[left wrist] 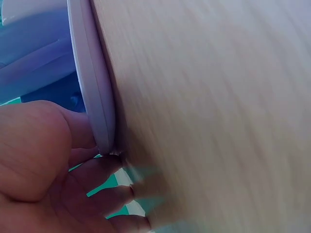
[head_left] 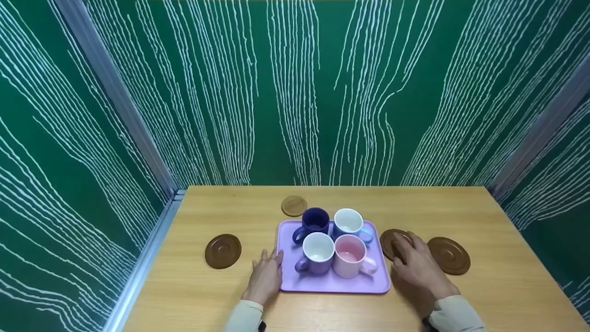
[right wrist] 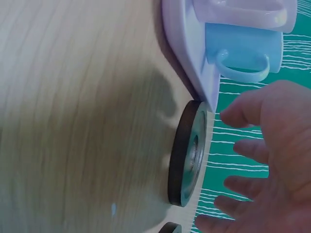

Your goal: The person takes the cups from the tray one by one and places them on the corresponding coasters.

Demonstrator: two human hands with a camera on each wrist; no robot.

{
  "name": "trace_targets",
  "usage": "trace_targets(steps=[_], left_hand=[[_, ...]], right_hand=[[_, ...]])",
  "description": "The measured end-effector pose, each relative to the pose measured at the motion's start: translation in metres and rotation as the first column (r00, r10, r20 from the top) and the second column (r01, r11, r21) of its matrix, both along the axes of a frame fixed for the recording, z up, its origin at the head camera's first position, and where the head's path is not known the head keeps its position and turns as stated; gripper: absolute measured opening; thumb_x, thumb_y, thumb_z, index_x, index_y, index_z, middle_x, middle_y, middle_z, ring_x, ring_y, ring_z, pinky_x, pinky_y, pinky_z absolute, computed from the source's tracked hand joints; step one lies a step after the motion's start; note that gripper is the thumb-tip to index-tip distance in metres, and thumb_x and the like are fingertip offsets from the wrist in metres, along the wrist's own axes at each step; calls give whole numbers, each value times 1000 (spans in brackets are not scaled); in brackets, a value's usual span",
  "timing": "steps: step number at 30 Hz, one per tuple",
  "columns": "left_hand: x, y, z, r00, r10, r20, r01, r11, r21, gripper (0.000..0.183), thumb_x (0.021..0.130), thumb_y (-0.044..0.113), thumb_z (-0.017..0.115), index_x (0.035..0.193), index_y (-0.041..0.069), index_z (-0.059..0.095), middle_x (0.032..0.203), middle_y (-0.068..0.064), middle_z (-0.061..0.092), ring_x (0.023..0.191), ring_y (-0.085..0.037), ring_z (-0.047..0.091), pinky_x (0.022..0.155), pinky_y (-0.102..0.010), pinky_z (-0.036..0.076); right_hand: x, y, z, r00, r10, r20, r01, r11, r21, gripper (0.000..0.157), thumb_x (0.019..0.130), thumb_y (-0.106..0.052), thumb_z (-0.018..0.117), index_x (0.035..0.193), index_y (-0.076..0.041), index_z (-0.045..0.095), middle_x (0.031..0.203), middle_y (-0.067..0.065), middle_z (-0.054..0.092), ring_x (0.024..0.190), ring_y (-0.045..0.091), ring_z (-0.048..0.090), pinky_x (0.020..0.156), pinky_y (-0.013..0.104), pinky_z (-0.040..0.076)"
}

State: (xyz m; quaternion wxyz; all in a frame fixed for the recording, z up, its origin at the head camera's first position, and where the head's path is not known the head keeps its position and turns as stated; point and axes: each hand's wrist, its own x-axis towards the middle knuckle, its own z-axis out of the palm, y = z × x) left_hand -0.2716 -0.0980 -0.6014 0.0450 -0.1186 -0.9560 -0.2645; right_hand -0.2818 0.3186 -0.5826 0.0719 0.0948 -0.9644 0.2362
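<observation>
A lilac tray [head_left: 332,286] on the wooden table bears a dark blue mug [head_left: 316,220], a white-and-light-blue mug [head_left: 349,221], a purple mug with a white inside [head_left: 318,252] and a pink mug [head_left: 350,258]. At the tray's left edge lies my left hand [head_left: 263,277], its fingers fairly straight and spread, touching the rim. My right hand [head_left: 420,267] hovers beside the tray's right side, fingers apart over a dark brown round coaster [right wrist: 192,158]. That coaster lies flat against the tray's corner in the right wrist view; the hand partly hides it in the head view.
Another dark brown coaster [head_left: 450,256] lies to the right of my right hand. A third dark coaster [head_left: 223,251] is on the left of the table. Behind the tray sits a smaller, lighter coaster [head_left: 294,205]. Green walls with white lines [head_left: 295,92] enclose the table.
</observation>
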Motion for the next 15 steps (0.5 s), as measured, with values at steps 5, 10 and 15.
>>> trace_targets(steps=[5,10,15], left_hand=[[0,0,0,1000,5,14,-5,1000,8,41,100,4,60,140,-4,60,147,-28,55,139,-60,41,106,-83,29],[0,0,0,999,13,34,-14,1000,21,42,101,5,59,142,-3,59,149,-28,53,141,-59,39,108,-82,27],[0,0,-2,1000,10,23,-10,1000,8,41,100,5,60,141,-4,60,148,-28,54,141,-59,40,107,-83,28]], right_hand=[[-5,-2,-4,1000,3,-19,-3,1000,0,65,92,-15,70,152,-1,48,153,40,35,136,62,38,108,75,36],[-6,-5,-6,1000,-8,-9,8,1000,-7,63,93,-15,69,151,0,49,152,41,36,136,63,38,109,73,36],[-8,-7,-4,1000,-15,7,15,1000,-9,61,95,-16,69,150,1,50,152,40,36,137,62,37,110,73,35]])
